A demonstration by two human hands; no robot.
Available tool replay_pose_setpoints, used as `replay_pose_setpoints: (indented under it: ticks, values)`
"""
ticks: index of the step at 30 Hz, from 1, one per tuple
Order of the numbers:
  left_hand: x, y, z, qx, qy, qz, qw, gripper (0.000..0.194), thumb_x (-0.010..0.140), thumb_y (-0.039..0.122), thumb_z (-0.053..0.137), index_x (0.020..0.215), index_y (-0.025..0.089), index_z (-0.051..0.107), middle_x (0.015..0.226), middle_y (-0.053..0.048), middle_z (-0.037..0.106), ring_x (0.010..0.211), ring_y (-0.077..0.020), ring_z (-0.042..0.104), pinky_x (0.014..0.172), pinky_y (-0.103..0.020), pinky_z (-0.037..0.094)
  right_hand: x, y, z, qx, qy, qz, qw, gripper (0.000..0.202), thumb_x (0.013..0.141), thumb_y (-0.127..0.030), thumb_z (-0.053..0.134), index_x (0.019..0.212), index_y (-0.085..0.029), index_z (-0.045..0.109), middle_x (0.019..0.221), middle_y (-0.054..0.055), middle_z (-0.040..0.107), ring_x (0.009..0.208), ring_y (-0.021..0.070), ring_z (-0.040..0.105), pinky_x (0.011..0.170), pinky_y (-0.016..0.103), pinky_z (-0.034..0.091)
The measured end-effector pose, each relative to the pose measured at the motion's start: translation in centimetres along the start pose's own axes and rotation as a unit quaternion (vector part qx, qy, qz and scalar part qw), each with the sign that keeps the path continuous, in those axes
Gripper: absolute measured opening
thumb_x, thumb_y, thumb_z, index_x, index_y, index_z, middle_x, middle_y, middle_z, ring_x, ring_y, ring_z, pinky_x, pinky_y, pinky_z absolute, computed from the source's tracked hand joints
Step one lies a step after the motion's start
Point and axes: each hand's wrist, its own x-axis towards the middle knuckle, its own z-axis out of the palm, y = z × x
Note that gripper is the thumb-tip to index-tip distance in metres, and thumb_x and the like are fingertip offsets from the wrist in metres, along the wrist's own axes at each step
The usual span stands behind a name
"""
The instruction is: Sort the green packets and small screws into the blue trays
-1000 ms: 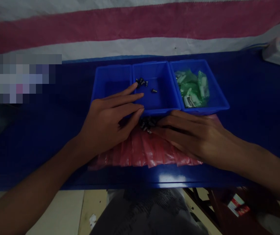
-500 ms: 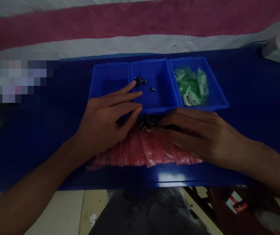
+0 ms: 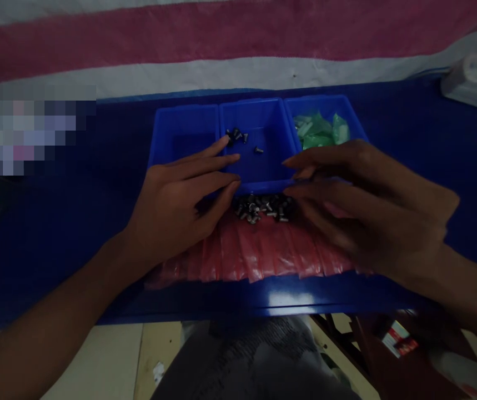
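On the left of the blue counter [image 3: 115, 139] I have the left blue bin [image 3: 186, 121], with the left hand [image 3: 175, 200] partly over its near side. That hand's fingers are extended, reaching over the near left part of the middle blue bin [image 3: 267, 119]; thumb and forefinger tips come close together, and I cannot tell whether anything is pinched there. In the middle bin I see a small cluster of black screws [image 3: 236, 135] by the far left and a single screw [image 3: 259, 150] lying apart. Just near of that bin sits the screw pile [image 3: 269, 206], at the far edge of the pink plastic bags [image 3: 259, 253]. To its right, the right hand [image 3: 371, 211] has its fingers half curled, tips parted, with nothing visible in its grasp. The right blue bin [image 3: 357, 125], beyond it, carries green bags [image 3: 319, 135].

For pieces this small, I would judge a light fingertip pinch best, lifting straight up so neighbouring screws don't roll off the slick bags.
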Motion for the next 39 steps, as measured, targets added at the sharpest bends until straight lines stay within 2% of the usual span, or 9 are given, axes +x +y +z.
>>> replay_pose_setpoints:
  ticks: [5,8,14,18,21,23,25,28,39]
  values:
    - [0.1,0.1,0.1,0.01,-0.001,-0.001,1.0,0.012,0.101,0.015,0.069,0.103,0.023,0.078,0.126,-0.004,0.08,0.126,-0.0246,0.074,0.11,-0.035,0.065,0.6,-1.2,-0.7,-0.026,0.063,-0.015,0.998,0.021,0.103,-0.016,0.065,0.105,-0.034,0.075,0.117,0.003,0.079,0.104,0.0248,0.078,0.094,0.048,0.065]
    - [0.0,0.1,0.1,0.013,0.0,-0.005,1.0,0.011,0.102,0.017,0.069,0.102,0.023,0.078,0.126,-0.002,0.08,0.125,-0.0243,0.074,0.108,-0.034,0.065,0.8,-1.2,-0.7,0.023,0.049,-0.004,0.999,0.016,0.103,-0.017,0.067,0.103,-0.03,0.075,0.108,0.0,0.082,0.101,0.0224,0.079,0.091,0.042,0.067]
    - [0.0,0.1,0.1,0.003,0.002,-0.003,1.0,0.011,0.102,0.016,0.069,0.103,0.022,0.078,0.125,-0.004,0.08,0.126,-0.0237,0.074,0.108,-0.034,0.065,1.2,-0.6,-0.5,0.234,-0.017,0.118,0.965,0.003,0.097,-0.026,0.078,0.096,-0.028,0.079,0.072,-0.005,0.076,0.059,0.0135,0.072,0.056,0.026,0.063]
    - [0.1,0.2,0.0,0.006,-0.003,-0.009,1.0,0.011,0.103,0.017,0.069,0.103,0.023,0.078,0.127,-0.003,0.08,0.127,-0.0243,0.073,0.109,-0.035,0.065,1.3,-0.7,-0.4,0.332,0.028,0.158,0.929,0.031,0.101,-0.024,0.072,0.128,-0.038,0.077,0.104,-0.003,0.084,0.078,0.0179,0.08,0.062,0.032,0.068]
    - [0.1,0.2,0.0,0.014,-0.003,-0.009,1.0,0.012,0.104,0.018,0.067,0.103,0.025,0.077,0.126,-0.002,0.08,0.127,-0.0238,0.073,0.108,-0.037,0.066,1.1,-0.4,-0.5,0.21,0.062,0.07,0.973,0.043,0.101,-0.021,0.07,0.137,-0.046,0.071,0.114,-0.004,0.082,0.084,0.0195,0.08,0.068,0.036,0.069]
    - [0.1,0.2,0.0,0.014,0.0,-0.004,1.0,0.012,0.104,0.018,0.067,0.102,0.025,0.077,0.125,-0.002,0.08,0.126,-0.0239,0.073,0.106,-0.037,0.067,1.0,0.0,-0.5,0.052,0.025,-0.055,0.997,0.033,0.101,-0.022,0.071,0.128,-0.04,0.077,0.104,-0.002,0.083,0.083,0.0203,0.08,0.069,0.036,0.067]
    - [0.1,0.2,0.1,0.011,0.003,-0.001,1.0,0.013,0.104,0.016,0.067,0.102,0.025,0.077,0.125,-0.002,0.08,0.126,-0.0244,0.073,0.105,-0.038,0.068,1.0,0.4,-0.4,-0.102,-0.041,-0.162,0.981,0.021,0.104,-0.019,0.066,0.114,-0.03,0.081,0.095,0.001,0.083,0.079,0.0218,0.079,0.063,0.035,0.062]
    - [0.0,0.1,0.2,0.012,0.005,-0.007,1.0,0.013,0.104,0.017,0.068,0.103,0.026,0.077,0.126,0.002,0.08,0.126,-0.0248,0.073,0.105,-0.039,0.069,1.0,0.6,-0.2,-0.229,-0.09,-0.226,0.942,0.031,0.107,-0.011,0.053,0.098,-0.02,0.081,0.09,0.006,0.081,0.073,0.0225,0.076,0.054,0.035,0.056]
    - [0.1,0.1,0.2,0.007,0.006,-0.007,1.0,0.013,0.103,0.017,0.068,0.104,0.027,0.077,0.125,-0.002,0.08,0.128,-0.023,0.072,0.108,-0.037,0.067,0.9,0.7,0.0,-0.181,-0.122,-0.24,0.946,0.033,0.109,-0.011,0.048,0.093,-0.015,0.077,0.096,0.009,0.076,0.083,0.0207,0.071,0.064,0.033,0.059]
